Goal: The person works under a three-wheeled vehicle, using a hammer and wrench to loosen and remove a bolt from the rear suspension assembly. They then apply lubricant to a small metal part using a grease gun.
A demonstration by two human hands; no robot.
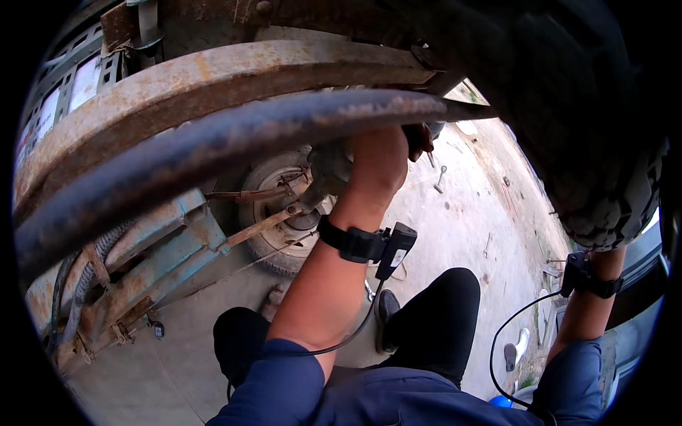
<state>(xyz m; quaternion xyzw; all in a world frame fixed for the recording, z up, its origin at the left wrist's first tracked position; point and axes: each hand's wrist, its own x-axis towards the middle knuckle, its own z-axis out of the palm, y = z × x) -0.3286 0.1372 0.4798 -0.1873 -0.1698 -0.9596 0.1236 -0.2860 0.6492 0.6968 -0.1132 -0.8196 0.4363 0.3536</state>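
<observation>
My left hand [383, 153] reaches up under a thick dark bar [241, 131] that crosses the view. The bar covers part of it, and I cannot make out what its fingers touch. Above the bar runs a rusty steel beam [234, 71]. On the right, a large dark tyre [611, 163] with a coarse tread hides my right hand; only the wrist and forearm [586, 312] show below the tyre. Each wrist wears a black strap with a small device, the left one [394, 248] trailing a cable.
Below the bar, a wheel [284, 220] stands behind rusty rods. A blue-green rusted frame [156, 248] with a ribbed hose is at the left. Tools, including a wrench [440, 179], lie on the concrete floor [462, 234]. My bent knees are underneath.
</observation>
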